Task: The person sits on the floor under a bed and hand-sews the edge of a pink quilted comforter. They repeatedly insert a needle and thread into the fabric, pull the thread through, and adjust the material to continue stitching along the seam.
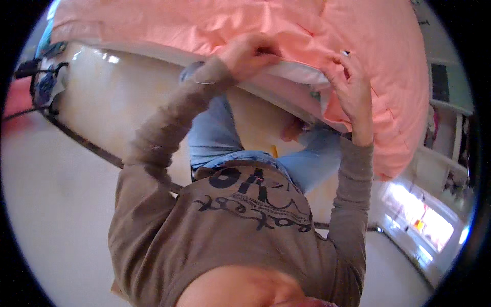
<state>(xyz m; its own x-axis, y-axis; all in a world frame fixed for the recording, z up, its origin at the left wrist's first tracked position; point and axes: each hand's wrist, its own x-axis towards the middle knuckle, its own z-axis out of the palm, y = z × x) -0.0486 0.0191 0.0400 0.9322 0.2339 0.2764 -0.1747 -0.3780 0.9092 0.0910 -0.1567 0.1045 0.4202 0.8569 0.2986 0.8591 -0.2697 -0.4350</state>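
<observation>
A large padded salmon-pink fabric cover, apparently a quilt (245,15), spreads before me and hangs down at its near edge. Short red thread-like marks show on its surface. My left hand (247,55) pinches that near edge, its fingertips partly hidden by the hand itself. To the right, my right hand (351,82) grips the same edge between thumb and fingers. A small dark and white item (345,53) sits at one of its fingers, too small to name. Between the hands, the pale underside (297,72) of the edge is turned into view.
My jeans-clad legs (215,130) are below the quilt, over a shiny tan floor (115,80). A black-framed piece of furniture (38,84) stands at the left. Shelves (445,126) and a bright window (422,215) are at the right. A pale wall (57,192) lies behind me.
</observation>
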